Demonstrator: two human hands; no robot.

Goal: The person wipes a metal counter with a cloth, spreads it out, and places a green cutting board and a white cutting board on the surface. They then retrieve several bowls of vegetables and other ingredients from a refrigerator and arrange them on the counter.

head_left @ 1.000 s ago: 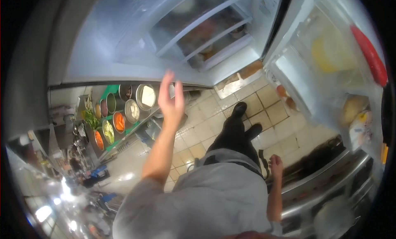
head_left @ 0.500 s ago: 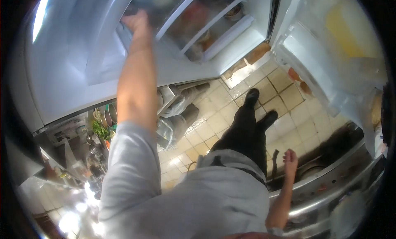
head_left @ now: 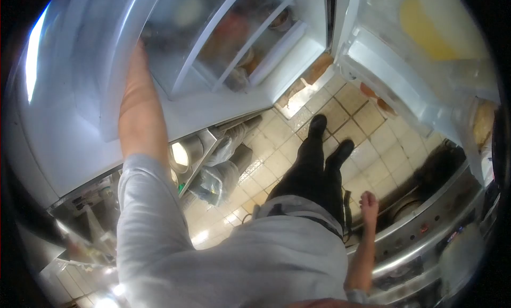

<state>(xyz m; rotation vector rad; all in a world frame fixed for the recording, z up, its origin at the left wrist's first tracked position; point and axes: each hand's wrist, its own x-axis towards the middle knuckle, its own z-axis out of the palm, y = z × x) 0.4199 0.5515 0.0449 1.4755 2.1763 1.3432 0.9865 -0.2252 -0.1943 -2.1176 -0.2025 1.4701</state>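
Observation:
My left hand [head_left: 138,51] reaches into the open refrigerator [head_left: 213,92]. Its fingers are hidden behind the pale curved panel edge [head_left: 114,79], so what it touches does not show. Clear-fronted drawers [head_left: 215,39] with white rims are just right of that wrist, and blurred reddish and brown contents show through them. Low on my right side hangs my right hand [head_left: 368,202], fingers curled in and nothing visible in them. It is nearest to the metal counter or stove front [head_left: 412,231], apart from it.
The refrigerator door [head_left: 383,55] stands wide open at right, with a yellow item [head_left: 426,26] in it. Below the refrigerator, at left, are a metal shelf with pots [head_left: 186,152] and plastic bags [head_left: 210,183]. Beneath my feet is a tiled floor [head_left: 277,143].
My left hand has gone farther left, and its fingers have passed out of sight behind the panel edge. The view has shifted slightly. My right hand still hangs low, fingers curled.

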